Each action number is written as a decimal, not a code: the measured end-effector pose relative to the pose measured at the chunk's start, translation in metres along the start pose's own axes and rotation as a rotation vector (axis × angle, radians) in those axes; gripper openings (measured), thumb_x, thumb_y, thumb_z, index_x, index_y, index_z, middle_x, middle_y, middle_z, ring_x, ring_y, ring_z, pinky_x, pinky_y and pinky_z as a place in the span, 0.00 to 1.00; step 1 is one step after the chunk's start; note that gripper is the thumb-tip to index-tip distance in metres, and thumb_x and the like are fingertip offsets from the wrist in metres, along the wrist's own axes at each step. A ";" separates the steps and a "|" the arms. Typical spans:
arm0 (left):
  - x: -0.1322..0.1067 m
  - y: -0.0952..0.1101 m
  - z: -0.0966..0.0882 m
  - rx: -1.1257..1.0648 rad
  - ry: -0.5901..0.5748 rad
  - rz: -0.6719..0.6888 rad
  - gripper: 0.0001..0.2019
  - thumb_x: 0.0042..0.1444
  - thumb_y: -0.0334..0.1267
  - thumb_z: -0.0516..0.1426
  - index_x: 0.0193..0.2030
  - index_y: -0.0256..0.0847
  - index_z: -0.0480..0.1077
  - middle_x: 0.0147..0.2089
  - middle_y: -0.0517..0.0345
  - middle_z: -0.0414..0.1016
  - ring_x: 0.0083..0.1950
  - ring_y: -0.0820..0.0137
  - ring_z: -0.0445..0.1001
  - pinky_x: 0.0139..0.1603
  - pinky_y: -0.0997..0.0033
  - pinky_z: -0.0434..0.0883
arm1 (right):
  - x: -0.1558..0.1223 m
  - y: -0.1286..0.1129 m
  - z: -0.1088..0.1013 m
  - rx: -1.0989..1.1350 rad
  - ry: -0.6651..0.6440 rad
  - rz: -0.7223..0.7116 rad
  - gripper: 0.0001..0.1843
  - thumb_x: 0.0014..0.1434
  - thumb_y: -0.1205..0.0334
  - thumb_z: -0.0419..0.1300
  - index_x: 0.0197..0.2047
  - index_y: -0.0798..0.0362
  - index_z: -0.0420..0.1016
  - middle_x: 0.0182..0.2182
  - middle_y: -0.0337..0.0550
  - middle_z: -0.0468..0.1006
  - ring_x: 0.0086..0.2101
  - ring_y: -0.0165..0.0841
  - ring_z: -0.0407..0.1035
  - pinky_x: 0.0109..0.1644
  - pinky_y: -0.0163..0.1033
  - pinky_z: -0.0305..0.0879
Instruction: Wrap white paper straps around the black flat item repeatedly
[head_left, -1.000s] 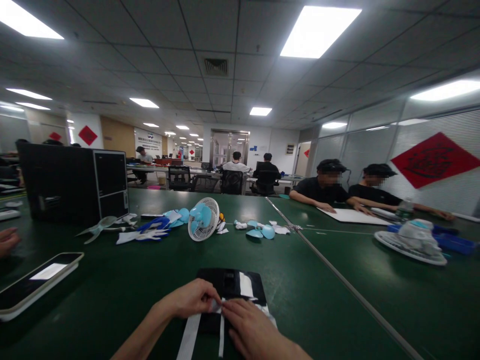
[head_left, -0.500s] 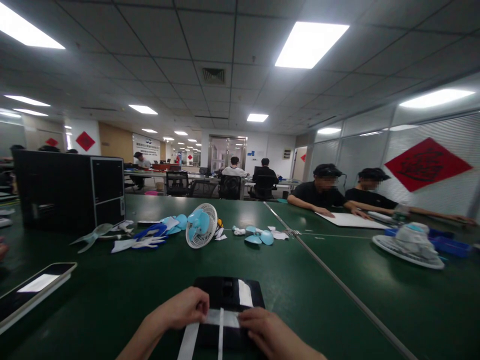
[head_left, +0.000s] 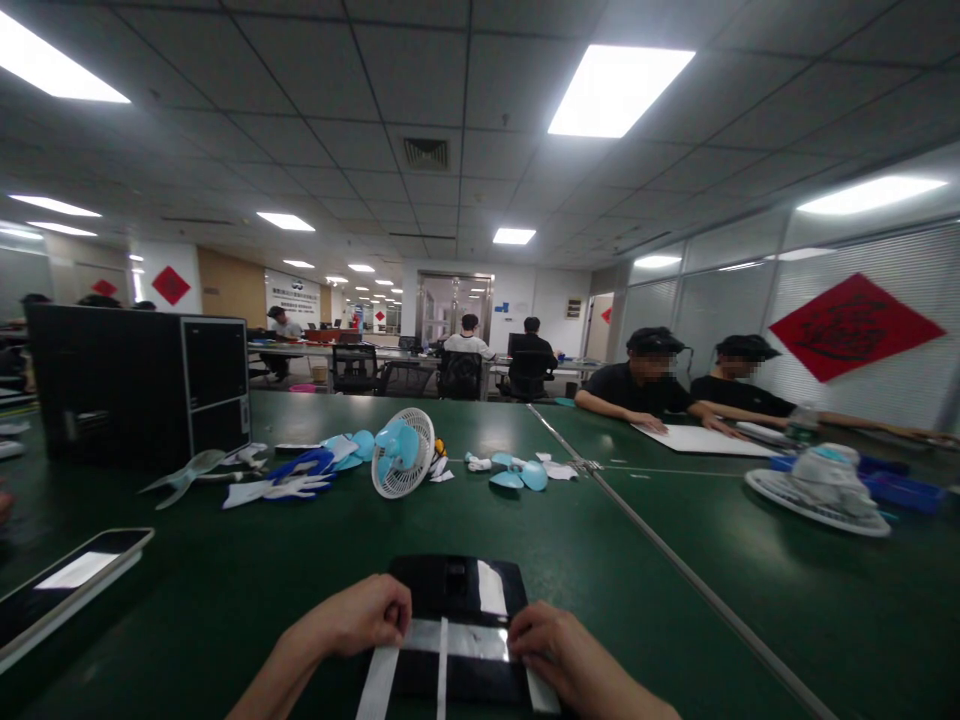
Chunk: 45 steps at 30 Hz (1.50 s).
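A black, flat, panel-like object [head_left: 420,592] lies on the green table right in front of me. Across its middle runs a shiny translucent strip of tape [head_left: 476,641]. My left hand [head_left: 371,615] is closed, its thumb and fingertips pinched at the strip's left end. At the right end, my right hand [head_left: 559,648] has its fingers bent together on the tape. A narrow white strip [head_left: 442,665] crosses the tape lengthwise, and wider white strips lie under each hand's side. A white patch [head_left: 491,587] sits on the panel's upper right. The exact fingertip contact is partly hidden.
Ahead lie a fan head with a white grille [head_left: 424,450], blue-and-white gloves [head_left: 292,483] and light-blue fan blades [head_left: 517,472]. A phone [head_left: 82,570] is at left, near a black computer case [head_left: 112,385]. A metal seam [head_left: 660,545] crosses the table. Two people sit at right.
My right hand has slid to the right along the tape, uncovering more of the strip and a white strip on the right. My left hand stays nearly in place.
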<state>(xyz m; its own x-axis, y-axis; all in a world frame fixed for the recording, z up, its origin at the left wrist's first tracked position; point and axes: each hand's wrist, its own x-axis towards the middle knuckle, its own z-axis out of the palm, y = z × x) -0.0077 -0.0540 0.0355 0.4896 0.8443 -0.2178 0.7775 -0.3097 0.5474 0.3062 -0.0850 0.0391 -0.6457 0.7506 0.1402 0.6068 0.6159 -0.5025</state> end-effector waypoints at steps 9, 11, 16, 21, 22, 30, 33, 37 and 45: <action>0.001 -0.005 -0.001 0.029 -0.012 0.014 0.09 0.49 0.36 0.57 0.38 0.43 0.73 0.39 0.61 0.73 0.39 0.69 0.70 0.35 0.74 0.64 | 0.001 0.006 -0.002 0.030 0.024 0.076 0.15 0.55 0.70 0.55 0.36 0.48 0.82 0.42 0.41 0.78 0.43 0.33 0.71 0.48 0.35 0.63; 0.002 -0.008 -0.001 0.021 -0.016 0.019 0.09 0.48 0.36 0.57 0.38 0.43 0.73 0.39 0.61 0.73 0.39 0.69 0.70 0.35 0.74 0.64 | 0.001 0.008 0.000 0.044 0.032 0.079 0.14 0.54 0.70 0.55 0.35 0.49 0.82 0.42 0.41 0.78 0.43 0.33 0.71 0.48 0.34 0.63; 0.001 -0.010 -0.002 -0.024 -0.022 0.018 0.10 0.48 0.35 0.57 0.39 0.44 0.74 0.40 0.61 0.73 0.40 0.69 0.70 0.36 0.74 0.64 | 0.001 0.011 0.002 0.101 0.061 0.070 0.14 0.53 0.72 0.55 0.34 0.50 0.81 0.41 0.41 0.79 0.42 0.32 0.71 0.48 0.34 0.63; -0.002 -0.009 -0.005 -0.039 -0.036 0.002 0.11 0.47 0.35 0.57 0.39 0.43 0.74 0.40 0.61 0.73 0.41 0.68 0.70 0.37 0.73 0.64 | 0.001 0.012 0.002 0.133 0.067 0.072 0.13 0.52 0.72 0.55 0.31 0.52 0.81 0.40 0.41 0.79 0.41 0.32 0.71 0.48 0.33 0.63; -0.002 -0.009 -0.005 -0.036 -0.038 -0.002 0.11 0.47 0.35 0.57 0.39 0.43 0.74 0.39 0.61 0.73 0.40 0.68 0.70 0.36 0.73 0.64 | 0.001 0.012 0.003 0.137 0.070 0.077 0.12 0.52 0.72 0.55 0.31 0.52 0.80 0.40 0.41 0.78 0.41 0.32 0.71 0.48 0.33 0.63; 0.011 -0.022 -0.005 -0.087 0.145 -0.049 0.11 0.52 0.44 0.56 0.38 0.40 0.72 0.38 0.59 0.75 0.39 0.69 0.72 0.35 0.74 0.64 | 0.002 0.014 0.006 0.088 0.104 0.092 0.10 0.54 0.68 0.56 0.34 0.52 0.79 0.40 0.42 0.76 0.41 0.33 0.69 0.47 0.35 0.62; 0.016 -0.043 -0.009 0.107 0.406 -0.188 0.09 0.56 0.42 0.52 0.36 0.41 0.70 0.39 0.56 0.75 0.40 0.67 0.73 0.36 0.73 0.64 | 0.005 0.016 0.006 0.042 0.152 0.113 0.09 0.55 0.65 0.56 0.38 0.51 0.77 0.41 0.43 0.75 0.43 0.34 0.68 0.48 0.36 0.62; 0.018 -0.073 -0.016 0.271 0.501 -0.371 0.05 0.56 0.38 0.52 0.36 0.42 0.67 0.42 0.54 0.75 0.43 0.64 0.74 0.37 0.70 0.65 | 0.018 0.020 0.010 0.002 0.210 0.136 0.12 0.55 0.64 0.56 0.43 0.51 0.75 0.45 0.45 0.73 0.47 0.37 0.66 0.53 0.39 0.60; 0.018 -0.103 -0.020 0.239 0.503 -0.471 0.08 0.60 0.41 0.49 0.39 0.41 0.65 0.43 0.50 0.76 0.43 0.62 0.75 0.37 0.66 0.67 | 0.083 0.008 0.011 -0.169 0.117 0.041 0.19 0.55 0.60 0.59 0.51 0.51 0.73 0.51 0.47 0.71 0.52 0.40 0.63 0.57 0.40 0.57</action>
<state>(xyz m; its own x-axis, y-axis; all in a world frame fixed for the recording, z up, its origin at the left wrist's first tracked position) -0.0869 0.0020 -0.0086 -0.1144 0.9925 0.0424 0.9540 0.0978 0.2835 0.2523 -0.0206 0.0374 -0.5668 0.7923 0.2258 0.7069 0.6085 -0.3606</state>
